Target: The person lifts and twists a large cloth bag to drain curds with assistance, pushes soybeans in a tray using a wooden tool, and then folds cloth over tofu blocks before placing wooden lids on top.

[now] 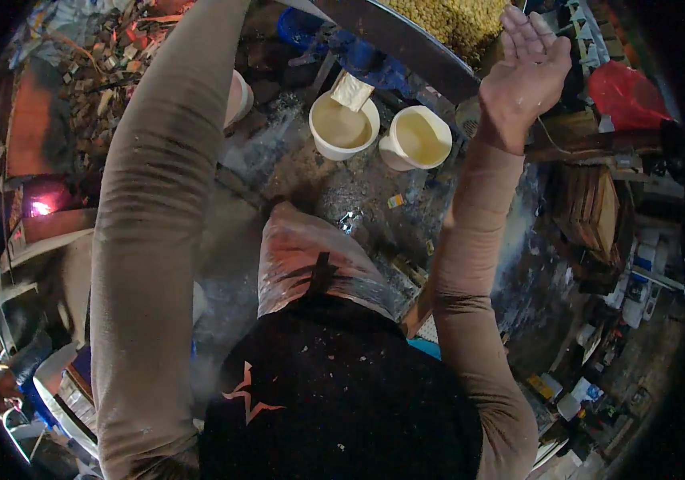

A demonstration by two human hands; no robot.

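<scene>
My right hand (525, 69) is raised at the upper right, palm facing up and fingers a little apart, with nothing visible in it. Right beside it, a heap of small yellow beans or grains (453, 24) fills a wide vessel with a dark side wall (399, 45). My left arm (156, 210) reaches up past the top edge, so the left hand is out of view. Below the vessel, two white buckets stand on the floor: the left bucket (331, 148) and the right bucket (395, 153) both contain pale liquid. A pale, wrapped-looking block (352, 92) rests at the left bucket's rim.
Wood scraps (102, 78) lie heaped at the upper left, above a glowing fire opening (40, 207). Another pale bucket (240, 99) is partly behind my left arm. A red plastic bag (627, 96) and stacked wooden boards (588, 210) are at right. The dark floor (348, 192) looks wet.
</scene>
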